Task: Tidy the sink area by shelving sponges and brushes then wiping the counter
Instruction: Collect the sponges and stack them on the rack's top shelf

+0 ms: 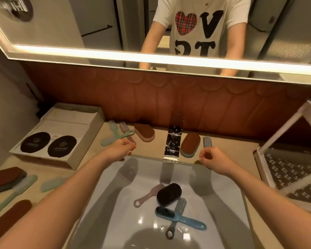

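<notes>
At far left on the beige surface (232, 146) lie two brown-topped sponges (5, 177) and a long mint brush (13, 193), in front of a shallow tray (90, 130) that holds two dark round pads. Behind them, against the back wall, a mint brush (113, 135) and a pink brush (123, 126) rest beside a brown sponge with a tan base (144, 134). The person's left hand (121, 150) hovers over the sink's rear rim, arm outstretched, fingers loosely curled and holding nothing. The chrome tap (172, 144) stands between the two hands. Below it, in the white sink (223, 221), a pink brush (148, 194), a dark oval sponge (169, 194), a grey brush (180, 204) and a blue brush (188, 221) lie clustered, the blue one crossing the grey. Right of the tap sit a brown sponge with a blue base (189, 145) and a pale blue brush (207, 141). The right hand (212, 159) hangs just in front of them, likewise loosely curled and empty, arm extended. A white rack (285, 186) stands at far right.
</notes>
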Tool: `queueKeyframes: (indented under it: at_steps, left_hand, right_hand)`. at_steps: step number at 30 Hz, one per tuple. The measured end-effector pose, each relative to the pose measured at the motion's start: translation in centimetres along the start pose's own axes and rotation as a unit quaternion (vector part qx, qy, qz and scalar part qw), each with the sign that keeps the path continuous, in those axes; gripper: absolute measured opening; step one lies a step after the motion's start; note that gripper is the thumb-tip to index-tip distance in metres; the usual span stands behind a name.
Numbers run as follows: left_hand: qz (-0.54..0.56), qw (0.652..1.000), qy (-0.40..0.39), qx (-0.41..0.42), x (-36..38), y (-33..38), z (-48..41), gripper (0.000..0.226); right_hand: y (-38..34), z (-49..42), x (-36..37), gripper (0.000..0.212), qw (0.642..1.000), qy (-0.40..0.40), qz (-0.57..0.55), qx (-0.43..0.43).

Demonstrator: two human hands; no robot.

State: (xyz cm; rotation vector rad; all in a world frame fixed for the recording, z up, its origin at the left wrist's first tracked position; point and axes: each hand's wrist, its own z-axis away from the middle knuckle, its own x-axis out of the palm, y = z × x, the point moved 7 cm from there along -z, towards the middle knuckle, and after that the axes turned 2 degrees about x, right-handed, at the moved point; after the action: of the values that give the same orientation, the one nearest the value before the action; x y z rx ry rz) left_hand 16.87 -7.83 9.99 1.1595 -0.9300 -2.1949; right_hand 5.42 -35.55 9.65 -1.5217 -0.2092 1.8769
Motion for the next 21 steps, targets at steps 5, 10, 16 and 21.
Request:
queueKeyframes:
  at_steps: [5,10,16,21]
  left_hand:
    - [0.004,1.000,0.019,0.007,0.8,-2.0,-3.5,0.018]
    - [-0.060,0.994,0.091,0.020,0.5,-2.5,-7.2,0.039]
    - [-0.158,0.986,0.054,0.029,2.5,-1.4,-10.8,0.050]
    - [-0.252,0.963,0.067,0.063,3.1,1.1,-12.9,0.056]
  right_hand:
    - [0.4,-2.6,1.6,0.034,0.998,0.049,0.013,0.026]
    - [-0.8,-4.7,2.3,0.050,0.996,0.073,0.048,0.017]
    - [-1.9,-7.3,2.9,0.052,0.990,0.093,0.101,0.042]
    - [-2.2,-8.5,3.5,0.048,0.983,0.077,0.152,0.072]
